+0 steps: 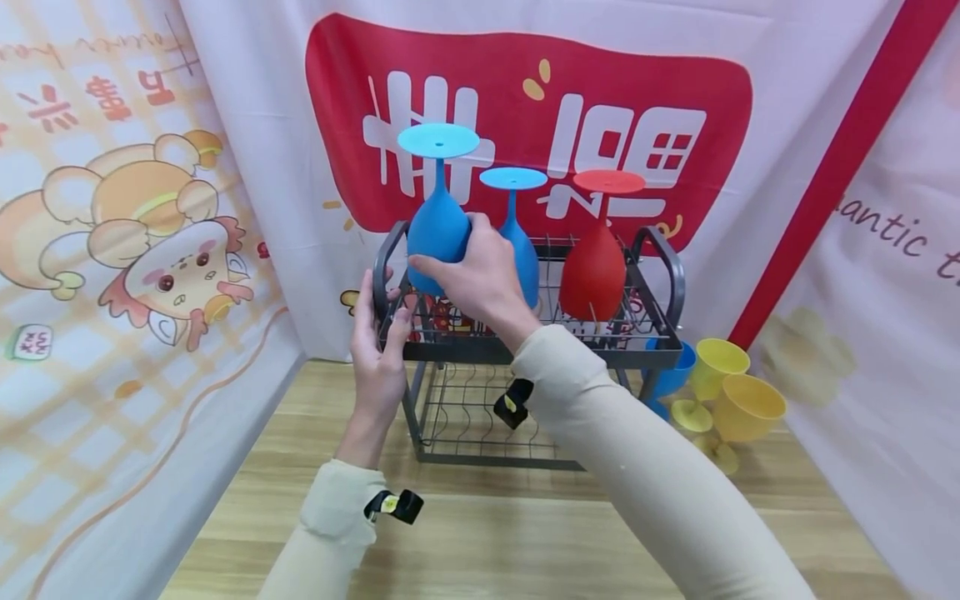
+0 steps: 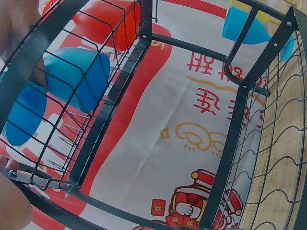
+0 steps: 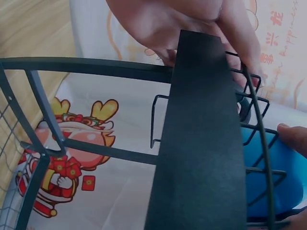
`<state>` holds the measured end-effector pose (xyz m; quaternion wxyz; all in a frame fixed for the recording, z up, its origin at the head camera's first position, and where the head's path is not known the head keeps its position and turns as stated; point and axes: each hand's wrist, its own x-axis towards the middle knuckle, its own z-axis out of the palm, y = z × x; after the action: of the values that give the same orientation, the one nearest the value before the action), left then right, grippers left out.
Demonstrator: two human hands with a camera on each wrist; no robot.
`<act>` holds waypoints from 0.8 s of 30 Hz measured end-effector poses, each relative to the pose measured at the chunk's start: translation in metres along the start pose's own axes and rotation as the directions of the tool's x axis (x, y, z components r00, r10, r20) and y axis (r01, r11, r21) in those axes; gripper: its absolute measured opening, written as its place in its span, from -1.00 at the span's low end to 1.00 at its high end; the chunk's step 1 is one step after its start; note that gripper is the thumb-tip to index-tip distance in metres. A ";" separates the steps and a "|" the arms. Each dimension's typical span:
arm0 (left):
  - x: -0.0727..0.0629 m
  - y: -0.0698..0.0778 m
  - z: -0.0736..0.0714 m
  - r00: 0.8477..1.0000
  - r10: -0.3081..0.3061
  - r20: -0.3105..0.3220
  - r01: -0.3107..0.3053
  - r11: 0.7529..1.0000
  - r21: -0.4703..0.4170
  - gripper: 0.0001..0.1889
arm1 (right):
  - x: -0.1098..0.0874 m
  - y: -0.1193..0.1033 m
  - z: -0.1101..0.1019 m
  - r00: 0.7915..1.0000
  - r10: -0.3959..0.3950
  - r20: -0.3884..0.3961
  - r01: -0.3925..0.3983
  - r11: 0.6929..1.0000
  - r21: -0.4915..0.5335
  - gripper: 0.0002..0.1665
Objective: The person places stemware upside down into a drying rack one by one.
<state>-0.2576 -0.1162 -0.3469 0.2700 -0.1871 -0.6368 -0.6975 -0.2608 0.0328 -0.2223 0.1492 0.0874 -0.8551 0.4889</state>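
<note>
My right hand (image 1: 483,275) grips the bowl of a blue goblet (image 1: 437,221), which stands upside down at the left end of the rack's upper tier with its foot up. To its right are a second blue goblet (image 1: 525,262) and a red goblet (image 1: 592,271), both inverted. My left hand (image 1: 377,358) holds the left end of the dark metal rack (image 1: 648,358), thumb at the front and fingers by the side handle. The right wrist view shows that left hand (image 3: 177,24) on the frame, with the blue goblet (image 3: 266,167) behind the wires.
Right of the rack, a blue goblet (image 1: 675,371) and two yellow goblets (image 1: 722,367) (image 1: 750,408) stand on the wood-grain surface (image 1: 480,533). The rack's lower tier (image 1: 480,408) has wavy wires. Printed cloth (image 1: 247,125) hangs behind and at both sides.
</note>
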 end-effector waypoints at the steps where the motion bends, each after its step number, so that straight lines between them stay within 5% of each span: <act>1: 0.000 0.000 0.000 1.000 0.000 -0.002 0.000 1.000 0.005 -0.31 | 0.001 0.000 0.001 1.000 -0.003 0.003 0.003 1.000 -0.008 0.03; 24: 0.000 0.002 -0.002 1.000 -0.003 0.010 0.003 1.000 -0.015 -0.29 | 0.009 -0.001 0.015 0.991 0.110 0.075 -0.089 0.965 -0.247 -0.01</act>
<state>-0.2559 -0.1179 -0.3456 0.2642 -0.1917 -0.6333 -0.7017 -0.2714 0.0197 -0.2256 0.0963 0.0468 -0.9175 0.3830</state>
